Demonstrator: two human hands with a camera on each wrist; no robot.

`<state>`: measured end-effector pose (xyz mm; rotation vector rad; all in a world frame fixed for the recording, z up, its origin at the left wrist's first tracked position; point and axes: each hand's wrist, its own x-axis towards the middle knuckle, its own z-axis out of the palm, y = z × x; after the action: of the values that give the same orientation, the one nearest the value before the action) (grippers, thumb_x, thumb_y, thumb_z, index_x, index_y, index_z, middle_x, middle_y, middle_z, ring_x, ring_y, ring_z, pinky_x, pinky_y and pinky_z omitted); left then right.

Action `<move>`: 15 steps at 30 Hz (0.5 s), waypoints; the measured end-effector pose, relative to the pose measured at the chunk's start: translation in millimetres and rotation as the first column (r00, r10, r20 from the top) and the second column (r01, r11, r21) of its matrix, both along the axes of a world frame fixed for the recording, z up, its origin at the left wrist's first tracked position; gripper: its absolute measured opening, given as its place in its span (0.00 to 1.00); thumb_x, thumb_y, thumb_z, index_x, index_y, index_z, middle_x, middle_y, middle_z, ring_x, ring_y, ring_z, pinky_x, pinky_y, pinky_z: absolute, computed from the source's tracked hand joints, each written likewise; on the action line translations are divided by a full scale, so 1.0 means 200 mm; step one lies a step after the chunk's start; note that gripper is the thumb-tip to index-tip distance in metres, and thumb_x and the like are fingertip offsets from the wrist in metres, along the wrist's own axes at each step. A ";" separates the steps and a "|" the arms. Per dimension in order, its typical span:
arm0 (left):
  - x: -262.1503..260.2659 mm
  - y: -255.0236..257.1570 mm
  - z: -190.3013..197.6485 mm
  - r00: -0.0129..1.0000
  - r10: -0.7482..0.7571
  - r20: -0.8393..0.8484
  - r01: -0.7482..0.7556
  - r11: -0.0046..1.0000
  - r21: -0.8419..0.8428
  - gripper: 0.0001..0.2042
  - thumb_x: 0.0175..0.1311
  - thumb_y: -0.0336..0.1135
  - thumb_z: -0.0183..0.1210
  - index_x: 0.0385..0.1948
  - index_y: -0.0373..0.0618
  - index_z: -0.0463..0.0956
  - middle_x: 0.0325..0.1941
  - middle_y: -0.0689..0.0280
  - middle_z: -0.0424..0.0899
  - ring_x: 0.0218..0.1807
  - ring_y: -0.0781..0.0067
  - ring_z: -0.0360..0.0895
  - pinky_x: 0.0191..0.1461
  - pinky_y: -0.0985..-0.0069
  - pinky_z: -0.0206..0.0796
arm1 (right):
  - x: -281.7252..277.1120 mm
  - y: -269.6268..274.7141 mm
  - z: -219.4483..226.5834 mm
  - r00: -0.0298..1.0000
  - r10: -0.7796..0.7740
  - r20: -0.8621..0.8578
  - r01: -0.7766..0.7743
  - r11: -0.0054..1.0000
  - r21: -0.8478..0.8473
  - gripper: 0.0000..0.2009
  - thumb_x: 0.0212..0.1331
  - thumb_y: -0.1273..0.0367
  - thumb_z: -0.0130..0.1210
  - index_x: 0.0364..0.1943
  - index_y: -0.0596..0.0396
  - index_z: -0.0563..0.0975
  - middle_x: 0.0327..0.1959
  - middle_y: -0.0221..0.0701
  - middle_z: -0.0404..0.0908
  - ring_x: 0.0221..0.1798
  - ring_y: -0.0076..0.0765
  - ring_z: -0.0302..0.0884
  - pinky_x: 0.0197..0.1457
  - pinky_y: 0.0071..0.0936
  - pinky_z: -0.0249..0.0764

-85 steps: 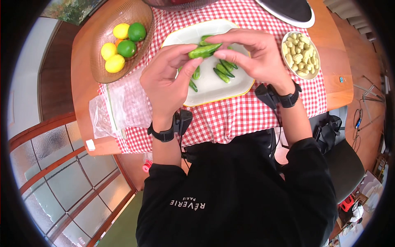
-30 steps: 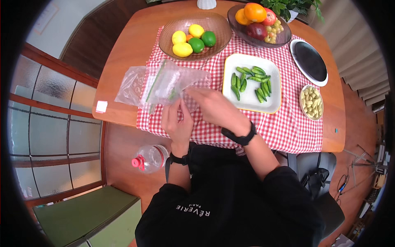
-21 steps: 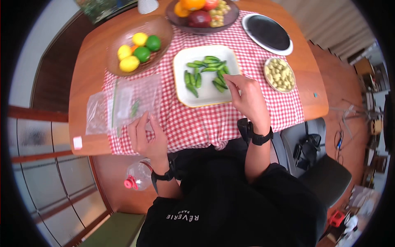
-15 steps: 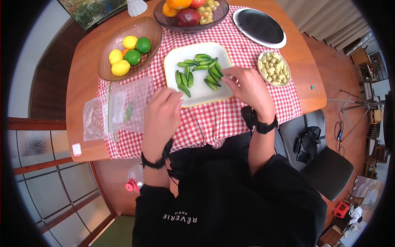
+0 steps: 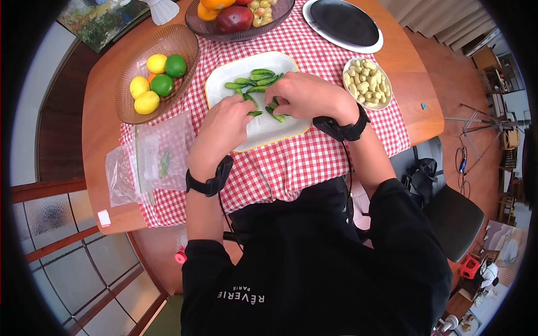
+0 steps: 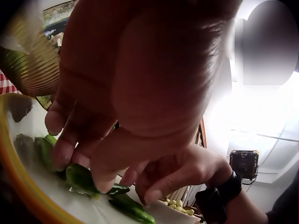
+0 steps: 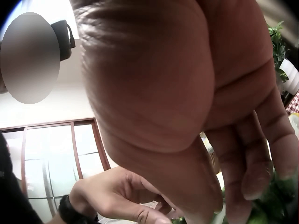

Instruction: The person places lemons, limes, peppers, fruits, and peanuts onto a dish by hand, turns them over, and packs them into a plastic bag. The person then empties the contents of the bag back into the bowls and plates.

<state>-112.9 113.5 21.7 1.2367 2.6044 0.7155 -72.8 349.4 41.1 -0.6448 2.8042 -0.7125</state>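
Note:
Several small cucumbers [image 5: 260,74] lie on a white tray [image 5: 269,136] with a yellow rim. My left hand [image 5: 223,124] is low over the tray's near left side; in the left wrist view its thumb and fingers pinch a cucumber [image 6: 80,178]. Another cucumber [image 6: 133,209] lies beside it. My right hand [image 5: 308,95] is over the tray's right half, its fingertips down among the cucumbers [image 7: 275,205]. Its fingers hide part of them, and I cannot tell whether it grips one. The two hands are close together.
Left of the tray lies a clear zip bag [image 5: 159,148], with a ribbed bowl [image 5: 128,106] of lemons and limes behind it. A fruit bowl [image 5: 241,35] stands at the back, a black-topped white plate [image 5: 344,23] back right. A bowl of peanuts [image 5: 367,84] is to the right.
Both hands have left the zip bag and come over the tray. The left hand moved right and forward onto the cucumbers; the right reached the right-hand group, then moved further left.

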 end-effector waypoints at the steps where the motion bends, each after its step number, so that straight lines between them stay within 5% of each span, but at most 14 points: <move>1: -0.01 0.00 -0.01 1.000 0.003 0.006 -0.003 1.000 -0.003 0.09 0.61 0.23 0.66 0.43 0.37 0.86 0.41 0.52 0.84 0.49 0.45 0.82 0.55 0.55 0.73 | -0.01 0.00 -0.01 1.000 0.003 0.006 -0.003 1.000 -0.003 0.11 0.59 0.72 0.68 0.46 0.56 0.88 0.29 0.38 0.87 0.35 0.47 0.87 0.40 0.42 0.79; 9: 0.00 -0.02 -0.10 0.998 0.021 0.060 -0.043 0.914 0.402 0.09 0.62 0.22 0.68 0.43 0.38 0.87 0.38 0.57 0.85 0.39 0.59 0.85 0.48 0.67 0.76 | 0.00 -0.04 -0.10 0.999 0.025 -0.047 -0.034 0.977 -0.208 0.10 0.59 0.70 0.70 0.42 0.58 0.87 0.31 0.39 0.87 0.34 0.47 0.86 0.40 0.41 0.78; 12: 0.01 -0.01 -0.06 0.981 0.096 0.168 -0.163 0.878 0.450 0.08 0.61 0.25 0.71 0.41 0.38 0.87 0.36 0.58 0.87 0.34 0.65 0.85 0.42 0.70 0.77 | -0.02 -0.04 -0.12 0.983 0.012 -0.186 -0.064 0.957 -0.281 0.07 0.58 0.71 0.68 0.39 0.58 0.86 0.31 0.41 0.87 0.37 0.54 0.86 0.42 0.46 0.79; 15: 0.01 -0.02 -0.04 0.977 0.122 0.178 -0.187 0.890 0.416 0.08 0.59 0.27 0.73 0.38 0.38 0.88 0.31 0.60 0.87 0.29 0.70 0.81 0.35 0.73 0.72 | 0.00 -0.06 -0.12 0.990 -0.011 -0.144 -0.039 0.941 -0.335 0.07 0.57 0.73 0.68 0.39 0.58 0.87 0.34 0.41 0.87 0.40 0.53 0.86 0.45 0.46 0.80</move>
<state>-110.1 108.6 12.8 1.0249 2.5198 1.4210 -73.1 337.6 18.0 -0.8000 2.8245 -1.2069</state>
